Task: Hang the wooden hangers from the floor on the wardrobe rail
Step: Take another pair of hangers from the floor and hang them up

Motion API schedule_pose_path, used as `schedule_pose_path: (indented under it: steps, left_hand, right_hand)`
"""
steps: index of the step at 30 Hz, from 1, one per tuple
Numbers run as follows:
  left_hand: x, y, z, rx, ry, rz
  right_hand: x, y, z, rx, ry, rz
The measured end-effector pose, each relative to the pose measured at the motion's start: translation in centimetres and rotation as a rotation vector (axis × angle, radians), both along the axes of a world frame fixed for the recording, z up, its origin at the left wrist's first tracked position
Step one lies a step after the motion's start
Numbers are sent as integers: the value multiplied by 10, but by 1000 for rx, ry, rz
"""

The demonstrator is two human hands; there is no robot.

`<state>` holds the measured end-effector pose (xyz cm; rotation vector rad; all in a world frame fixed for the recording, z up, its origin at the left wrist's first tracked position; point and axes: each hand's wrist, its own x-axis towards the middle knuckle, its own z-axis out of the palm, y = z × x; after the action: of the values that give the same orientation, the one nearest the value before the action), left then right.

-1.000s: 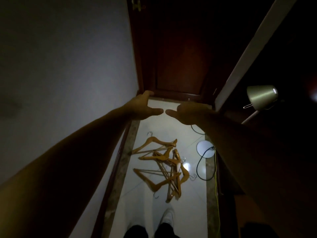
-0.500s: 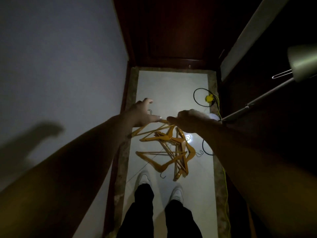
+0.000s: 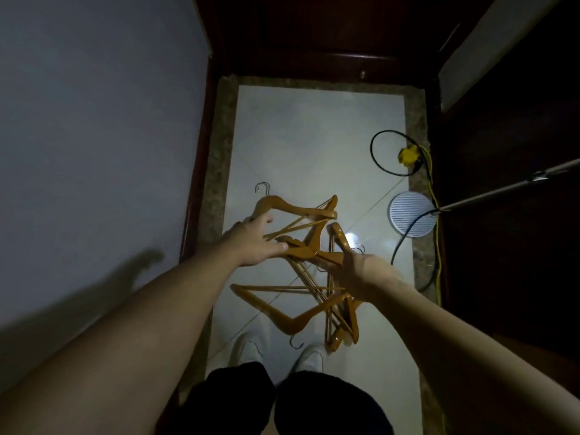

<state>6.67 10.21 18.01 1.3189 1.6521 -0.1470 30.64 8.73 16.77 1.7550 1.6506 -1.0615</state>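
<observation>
**Fig.** Head view, looking down. Wooden hangers (image 3: 301,251): a tangled pile of several, lying on the white floor tile (image 3: 314,136) at frame centre, just ahead of the white shoes (image 3: 248,350) at 6 o'clock. Farthest hanger (image 3: 292,208) sits at the pile's 12 o'clock w/ its metal hook toward 11. Nearest hanger (image 3: 290,324) has its hook toward 6, between the shoes.

Left hand (image 3: 254,243): enters from 8 o'clock. Fingers are released and spread over the pile's 10 o'clock edge, thumb tip against a hanger arm; nothing grasped.

Right hand (image 3: 364,274): enters from 4 o'clock, back of hand up, over the pile's 3 o'clock side. Fingers are mostly hidden beneath it, so grasp vs. no grasp cannot be told.

Surroundings: round ribbed white disc (image 3: 411,215) at 3 o'clock; black cable (image 3: 376,158) and yellow plug (image 3: 408,153) at 2; metal pole (image 3: 502,189) running out toward 3; grey wall (image 3: 94,120) at 9; dark wood panel (image 3: 314,32) at 12.
</observation>
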Motion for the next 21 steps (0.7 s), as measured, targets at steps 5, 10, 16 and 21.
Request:
schedule_pose_path:
  steps: [5,10,16,21]
  left_hand:
    - [3,14,-125,-21,15,22]
    - [-5,36,-231,36,70,44]
    - [-21,66,-328,103,133,99]
    - [-21,74,-379,97,152,100]
  right_hand:
    - [10,-2,-130,-24,49,-7]
    - [7,11,-220,37,-10,-17]
    - [-3,36,-301,54,-52,97]
    - [-16,38,-345,40,-16,177]
